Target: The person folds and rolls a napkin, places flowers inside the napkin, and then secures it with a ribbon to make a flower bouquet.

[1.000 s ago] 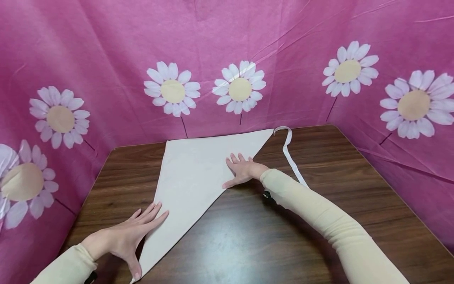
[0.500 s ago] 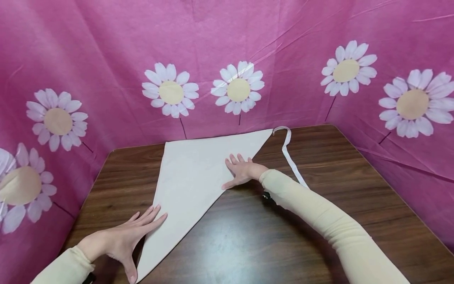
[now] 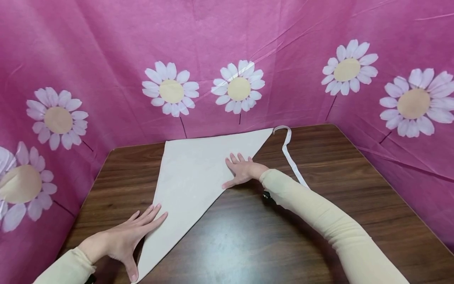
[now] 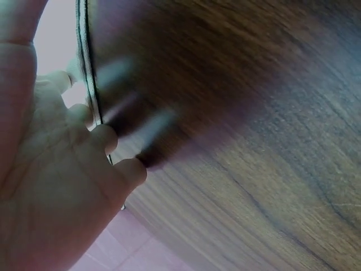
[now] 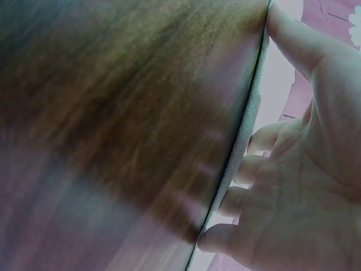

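Observation:
A piece of off-white cloth (image 3: 191, 177) lies flat, folded along a slanting edge that runs from back right to front left. My left hand (image 3: 125, 238) has its fingers spread over the cloth's left edge, thumb near the front tip. My right hand (image 3: 242, 170) rests with spread fingers on the cloth by its slanting right edge. A thin white strap (image 3: 291, 161) curls from the back right corner and passes behind the right sleeve. In the right wrist view, the fingertips of the right hand (image 5: 293, 164) lie along the cloth's edge (image 5: 240, 141).
The cloth lies on a dark wood-grain table (image 3: 319, 157) with its far edge against a pink curtain (image 3: 117, 59) printed with white daisies. The curtain also hangs along the left and right sides. Pale sleeves (image 3: 319, 213) cover both forearms.
The left hand has shifted slightly left and down toward the front, its thumb now nearer the cloth's front tip. The right hand and the strap stay as they were.

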{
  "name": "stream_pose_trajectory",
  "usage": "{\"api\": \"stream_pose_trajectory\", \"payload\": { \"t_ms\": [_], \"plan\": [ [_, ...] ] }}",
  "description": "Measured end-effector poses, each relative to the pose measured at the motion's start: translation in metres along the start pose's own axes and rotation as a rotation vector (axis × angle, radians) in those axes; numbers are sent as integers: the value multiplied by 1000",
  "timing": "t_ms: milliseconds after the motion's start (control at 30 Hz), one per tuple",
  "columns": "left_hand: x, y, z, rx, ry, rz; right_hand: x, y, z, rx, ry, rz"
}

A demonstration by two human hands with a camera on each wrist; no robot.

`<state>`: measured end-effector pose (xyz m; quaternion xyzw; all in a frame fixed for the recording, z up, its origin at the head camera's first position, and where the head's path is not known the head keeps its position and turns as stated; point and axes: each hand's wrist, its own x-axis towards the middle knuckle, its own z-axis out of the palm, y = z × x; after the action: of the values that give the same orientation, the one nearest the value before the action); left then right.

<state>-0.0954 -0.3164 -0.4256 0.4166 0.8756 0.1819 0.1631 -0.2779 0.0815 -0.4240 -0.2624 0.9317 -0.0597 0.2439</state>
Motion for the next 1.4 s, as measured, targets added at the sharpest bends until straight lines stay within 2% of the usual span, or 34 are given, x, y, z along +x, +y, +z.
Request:
{"api": "stream_pose_trajectory", "payload": {
  "t_ms": [333,467,600,700,800,933,1233,1400],
  "plan": [
    [-3,0,0,-3,16,1,2,-2,-1,5,0,-10],
    [-4,0,-4,-14,14,-16,3,2,0,7,25,-24],
    [-8,1,-9,32,34,-21,-1,1,3,-22,54,-97],
    [-14,4,-11,91,59,-6,-10,-15,10,-84,79,-215],
    [-19,6,-7,158,76,20,-23,-40,18,-159,96,-336],
    [-20,7,1,218,97,45,-36,-71,30,-223,64,-450],
    [-19,11,13,259,191,91,-61,-123,53,-347,-32,-640],
    [-15,11,18,289,289,131,-70,-140,62,-434,-15,-662]
  ]
}}
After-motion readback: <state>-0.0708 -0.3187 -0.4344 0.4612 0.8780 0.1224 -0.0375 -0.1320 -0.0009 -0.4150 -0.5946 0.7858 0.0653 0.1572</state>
